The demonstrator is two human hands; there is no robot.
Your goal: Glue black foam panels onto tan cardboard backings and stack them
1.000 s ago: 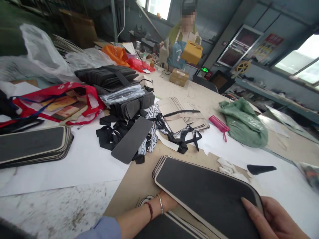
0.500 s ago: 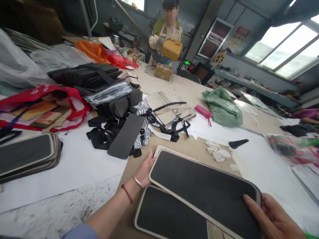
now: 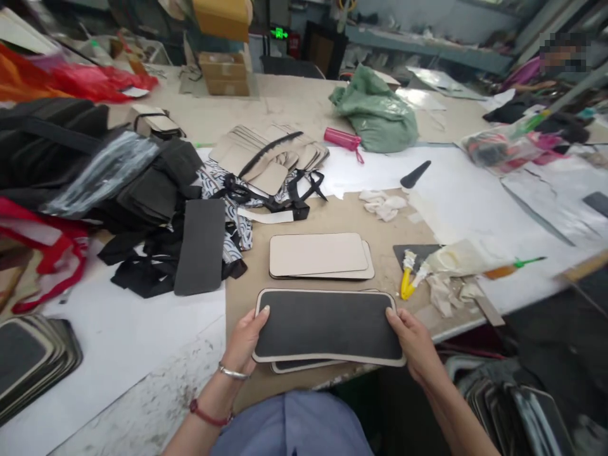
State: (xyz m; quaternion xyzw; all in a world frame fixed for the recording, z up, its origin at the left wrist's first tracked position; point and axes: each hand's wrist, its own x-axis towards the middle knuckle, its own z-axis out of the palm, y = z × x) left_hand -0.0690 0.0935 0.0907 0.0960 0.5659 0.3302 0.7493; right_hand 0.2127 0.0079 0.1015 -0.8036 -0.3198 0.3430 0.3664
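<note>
A black rounded panel with a beige border (image 3: 327, 326) is held level between my two hands, above the near edge of the table. My left hand (image 3: 244, 339) grips its left end, thumb on top. At the right end, my right hand (image 3: 415, 342) pinches it the same way. Beneath it, partly hidden, another dark panel with a pale border (image 3: 304, 366) shows its lower edge. Just beyond lie beige rounded panels (image 3: 318, 253), stacked slightly askew. A plain dark panel (image 3: 200, 247) rests on black straps to the left.
Bordered panels (image 3: 28, 354) are piled at the left edge. Yellow-handled brushes (image 3: 407, 278) lie by crumpled cloth at the right. Farther back are a pink pouch (image 3: 342, 137), a green bag (image 3: 375, 114) and fanned beige pieces (image 3: 228, 149). Another person sits at the far right.
The held panel has come from a slant to level and closer to my body. My view has swung right and down, bringing the beige panels and the brushes into sight.
</note>
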